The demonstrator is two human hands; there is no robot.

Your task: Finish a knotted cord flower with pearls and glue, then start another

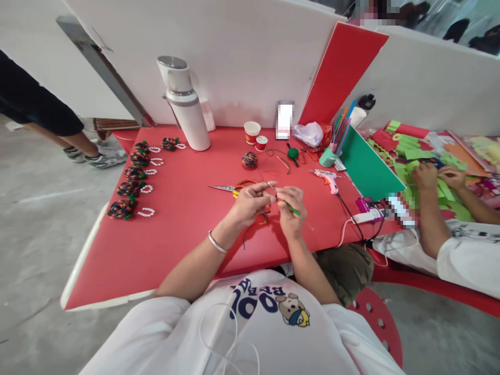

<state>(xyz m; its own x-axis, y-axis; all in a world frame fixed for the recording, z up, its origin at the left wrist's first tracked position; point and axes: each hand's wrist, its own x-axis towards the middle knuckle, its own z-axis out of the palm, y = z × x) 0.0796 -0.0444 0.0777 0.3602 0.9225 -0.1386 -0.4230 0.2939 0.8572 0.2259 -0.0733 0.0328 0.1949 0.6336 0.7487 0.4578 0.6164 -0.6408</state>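
In front of my chest, my right hand (292,214) is closed round a crochet hook with a green handle (294,210), its thin metal end pointing at my left fingertips. My left hand (250,204) pinches yarn (266,214), with the index finger stretched out. The small worked piece at the fingertips is mostly hidden. Dark and orange strands hang below. Scissors (224,188) with red and yellow handles lie just beyond my left hand. Farther back sits a multicoloured yarn ball (249,160).
Multicoloured yarn pieces with white bead loops (122,208) line the red table's left side. A white flask (191,117), paper cup (252,133) and phone (285,120) stand behind. A pink glue gun (328,179) and pen cup (330,156) are right, near a green divider (367,166) and co-worker's hands (437,177).
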